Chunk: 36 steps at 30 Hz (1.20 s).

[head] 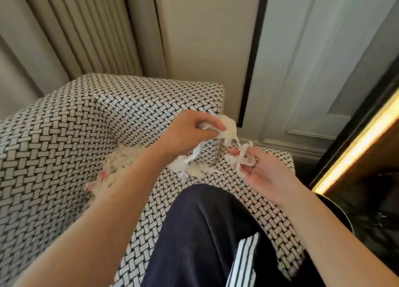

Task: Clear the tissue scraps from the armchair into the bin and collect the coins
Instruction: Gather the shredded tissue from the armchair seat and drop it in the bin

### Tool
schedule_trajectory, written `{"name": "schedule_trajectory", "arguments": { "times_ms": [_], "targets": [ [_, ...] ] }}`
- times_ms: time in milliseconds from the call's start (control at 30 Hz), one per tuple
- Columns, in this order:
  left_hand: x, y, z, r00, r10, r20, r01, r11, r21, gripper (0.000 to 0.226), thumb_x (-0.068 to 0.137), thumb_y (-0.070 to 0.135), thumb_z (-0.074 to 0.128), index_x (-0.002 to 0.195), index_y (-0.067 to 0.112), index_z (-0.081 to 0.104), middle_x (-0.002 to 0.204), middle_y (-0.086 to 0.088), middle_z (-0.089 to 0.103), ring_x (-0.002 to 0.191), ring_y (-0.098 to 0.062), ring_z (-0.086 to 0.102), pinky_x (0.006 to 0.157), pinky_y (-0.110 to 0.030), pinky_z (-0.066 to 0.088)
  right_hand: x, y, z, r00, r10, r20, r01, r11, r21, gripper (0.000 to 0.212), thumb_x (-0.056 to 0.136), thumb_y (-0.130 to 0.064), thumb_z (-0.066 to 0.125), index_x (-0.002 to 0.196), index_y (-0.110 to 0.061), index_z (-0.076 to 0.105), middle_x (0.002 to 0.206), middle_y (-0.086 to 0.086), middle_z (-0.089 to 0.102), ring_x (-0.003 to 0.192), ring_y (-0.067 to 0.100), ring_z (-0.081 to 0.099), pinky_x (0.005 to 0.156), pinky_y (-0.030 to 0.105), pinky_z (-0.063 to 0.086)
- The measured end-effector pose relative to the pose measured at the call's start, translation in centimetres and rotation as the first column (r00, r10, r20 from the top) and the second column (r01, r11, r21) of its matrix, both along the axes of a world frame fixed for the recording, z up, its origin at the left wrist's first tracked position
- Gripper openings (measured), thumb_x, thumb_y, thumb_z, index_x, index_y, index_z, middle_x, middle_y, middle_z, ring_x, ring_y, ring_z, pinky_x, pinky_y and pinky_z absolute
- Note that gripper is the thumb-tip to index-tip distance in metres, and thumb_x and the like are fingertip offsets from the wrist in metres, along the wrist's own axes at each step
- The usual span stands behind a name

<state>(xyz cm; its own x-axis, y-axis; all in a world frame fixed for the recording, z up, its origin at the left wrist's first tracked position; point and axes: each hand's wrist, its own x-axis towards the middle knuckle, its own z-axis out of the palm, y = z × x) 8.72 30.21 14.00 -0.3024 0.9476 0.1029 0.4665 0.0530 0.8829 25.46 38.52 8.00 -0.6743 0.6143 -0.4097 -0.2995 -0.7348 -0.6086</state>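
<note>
Your hands pull tissue apart above the armchair [64,135] seat.
Your left hand [190,133] pinches a tissue wad [226,127]; your right hand [261,174], half open, holds shreds [245,159]. More scraps [192,168] lie on the seat.

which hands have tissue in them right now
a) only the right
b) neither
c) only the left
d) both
d: the left hand pinches a wad of tissue above the armchair, and the right hand holds another scrap, with more scraps lying on the seat.
</note>
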Motion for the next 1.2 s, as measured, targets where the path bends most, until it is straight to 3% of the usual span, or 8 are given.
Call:
{"name": "schedule_trajectory", "arguments": {
  "times_ms": [167,200,233,267,367,467,900,1200],
  "targets": [
    [7.3,7.5,-1.5,0.975,-0.22,-0.008,0.22,0.975,-0.03,0.014,0.086,0.011,0.064,0.088,0.022,0.072,0.097,0.019,0.064,0.076,0.005,0.019,0.069,-0.007,0.045,6.9,4.1,-2.1,0.997,-0.068,0.026,0.069,0.997,-0.023,0.031,0.087,-0.006,0.054,0.118,-0.005,0.051,0.106,0.023,0.068,0.093,0.029,0.069,0.066,0.034,0.058],
    [8.8,8.8,-2.1,0.966,-0.256,-0.021,0.255,0.966,-0.044,0.014,0.087,0.012,0.063,0.09,0.023,0.071,0.106,0.015,0.063,0.104,0.002,0.036,0.068,-0.001,0.041,8.2,4.9,-2.6,0.994,-0.103,0.034,0.104,0.994,-0.026,0.034,0.086,-0.006,0.056,0.119,-0.007,0.05,0.106,0.022,0.068,0.095,0.03,0.069,0.071,0.036,0.058],
    [10.2,10.2,-2.8,0.96,-0.28,-0.019,0.278,0.959,-0.059,0.014,0.087,0.013,0.062,0.091,0.024,0.071,0.115,0.012,0.062,0.075,0.006,0.031,0.064,0.0,0.041,9.5,5.6,-3.2,0.989,-0.139,0.043,0.141,0.99,-0.028,0.038,0.083,-0.007,0.058,0.121,-0.009,0.049,0.106,0.022,0.068,0.097,0.03,0.068,0.075,0.037,0.057],
    [11.5,11.2,-3.5,0.957,-0.29,-0.014,0.288,0.955,-0.072,0.015,0.088,0.014,0.062,0.092,0.026,0.07,0.121,0.011,0.061,0.095,-0.002,0.057,0.066,-0.003,0.041,10.6,6.2,-3.8,0.983,-0.177,0.051,0.178,0.983,-0.032,0.044,0.079,-0.007,0.061,0.121,-0.011,0.049,0.106,0.021,0.069,0.098,0.03,0.068,0.076,0.037,0.057],
    [15.1,14.1,-5.8,0.952,-0.307,-0.001,0.306,0.947,-0.1,0.015,0.088,0.015,0.061,0.095,0.025,0.07,0.128,0.007,0.058,0.118,-0.009,0.049,0.085,-0.013,0.033,13.8,8.0,-5.6,0.952,-0.295,0.081,0.302,0.949,-0.09,0.044,0.07,-0.007,0.064,0.112,-0.011,0.052,0.102,0.021,0.07,0.093,0.03,0.069,0.069,0.036,0.059],
    [17.9,16.3,-8.0,0.937,-0.349,0.009,0.347,0.928,-0.138,0.016,0.089,0.014,0.059,0.098,0.023,0.069,0.129,0.004,0.057,0.116,-0.007,0.05,0.07,-0.003,0.028,16.5,9.8,-8.0,0.91,-0.396,0.125,0.414,0.892,-0.184,0.025,0.085,-0.004,0.058,0.11,-0.009,0.054,0.113,0.023,0.065,0.1,0.032,0.067,0.076,0.039,0.057],
    [23.1,21.3,-14.3,0.937,-0.333,0.11,0.35,0.901,-0.256,0.022,0.09,0.01,0.053,0.098,0.024,0.069,0.127,0.003,0.058,0.111,-0.01,0.051,0.077,-0.007,0.035,19.9,13.5,-15.5,0.806,-0.497,0.32,0.589,0.726,-0.355,0.029,0.095,-0.011,0.047,0.12,0.003,0.05,0.113,0.021,0.058,0.106,0.035,0.056,0.074,0.043,0.05],
    [23.1,20.9,-16.2,0.894,-0.441,0.079,0.436,0.815,-0.381,0.044,0.092,0.019,0.055,0.133,0.032,0.049,0.14,0.001,0.048,0.125,-0.013,0.046,0.085,-0.019,0.039,20.4,13.7,-16.3,0.81,-0.484,0.332,0.58,0.743,-0.332,0.067,0.096,-0.039,0.042,0.148,-0.005,0.016,0.155,0.015,0.019,0.142,0.032,0.021,0.113,0.045,0.022]
  ]
}}
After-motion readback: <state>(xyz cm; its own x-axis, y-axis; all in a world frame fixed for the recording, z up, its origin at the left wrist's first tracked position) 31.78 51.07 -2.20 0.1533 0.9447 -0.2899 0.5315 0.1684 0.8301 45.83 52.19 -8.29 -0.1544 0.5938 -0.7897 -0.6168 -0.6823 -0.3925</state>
